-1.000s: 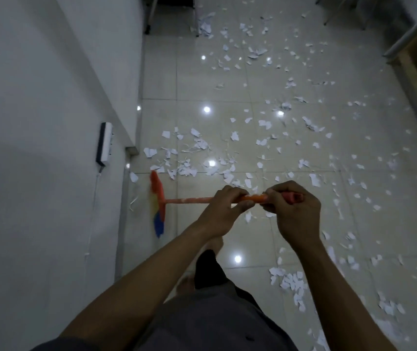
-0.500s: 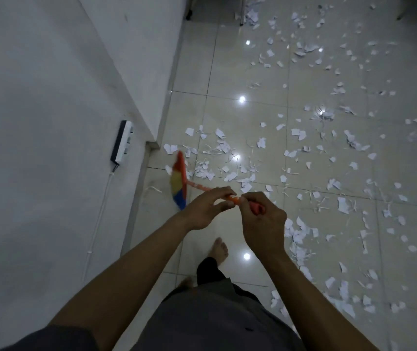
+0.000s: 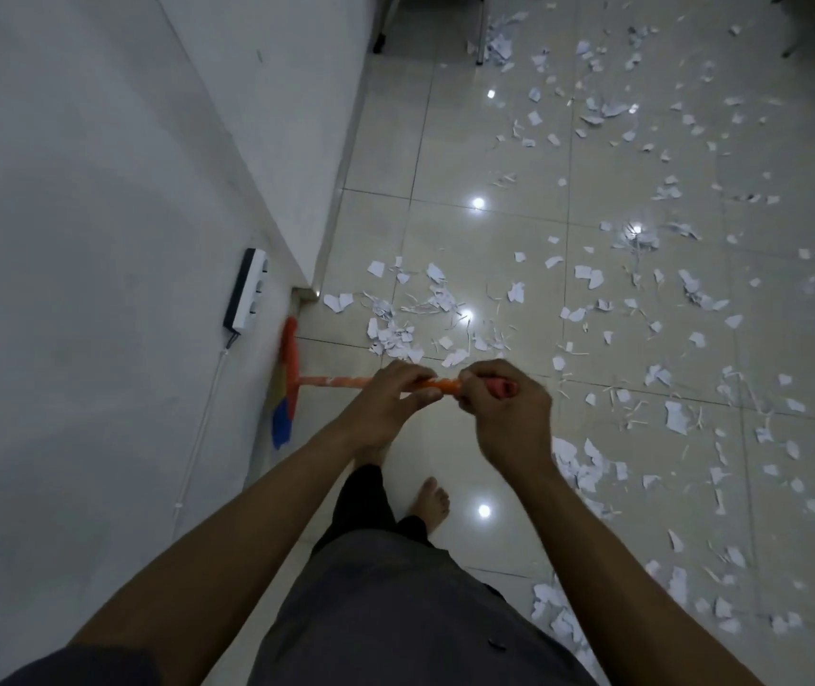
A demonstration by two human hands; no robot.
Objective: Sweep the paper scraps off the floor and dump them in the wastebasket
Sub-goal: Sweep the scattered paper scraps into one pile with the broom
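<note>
Both my hands hold an orange broom handle [image 3: 341,382] that runs level across the view. My left hand [image 3: 388,406] grips it near the middle, and my right hand [image 3: 504,413] grips its end. The broom's head [image 3: 284,388], orange with yellow and blue bristles, stands on the floor at the foot of the white wall. White paper scraps [image 3: 395,334] lie scattered over the glossy tiled floor, thickest just beyond my hands and all across the right. No wastebasket is in view.
A white wall [image 3: 98,240] fills the left, with a power strip [image 3: 246,289] fixed low on it and a cable running down. Its corner ends near a metal floor strip [image 3: 304,293]. Chair legs [image 3: 480,27] stand at the top. My bare foot [image 3: 430,502] is below my hands.
The broom's head has swung left, away from the scraps, to the foot of the wall. The view has turned and shifted along the floor. Both hands keep their hold on the handle.
</note>
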